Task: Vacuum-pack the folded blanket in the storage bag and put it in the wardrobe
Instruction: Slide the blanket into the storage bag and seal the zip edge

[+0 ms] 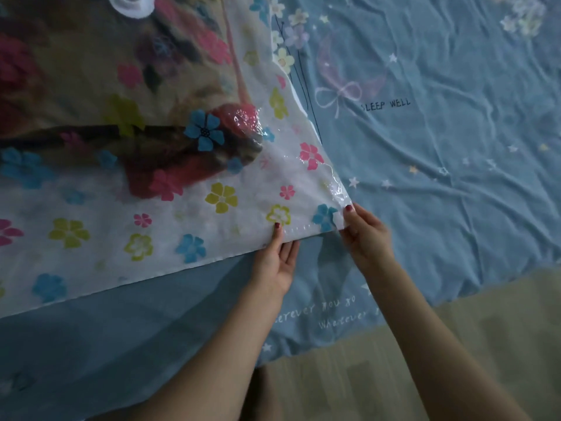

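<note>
A clear plastic storage bag [188, 214] printed with blue, pink and yellow flowers lies on the bed. Inside it shows the folded blanket [100, 86], beige with dark and pink flowers. A white round valve [132, 3] sits on the bag at the top edge of the view. My left hand [277, 253] pinches the bag's near open edge, thumb on top and fingers underneath. My right hand [364, 232] pinches the same edge at the bag's right corner.
The bed is covered by a wrinkled blue sheet [440, 132] with stars, a bow and the words "SLEEP WELL". Its near edge hangs over a light wooden floor [455, 344] at the bottom right.
</note>
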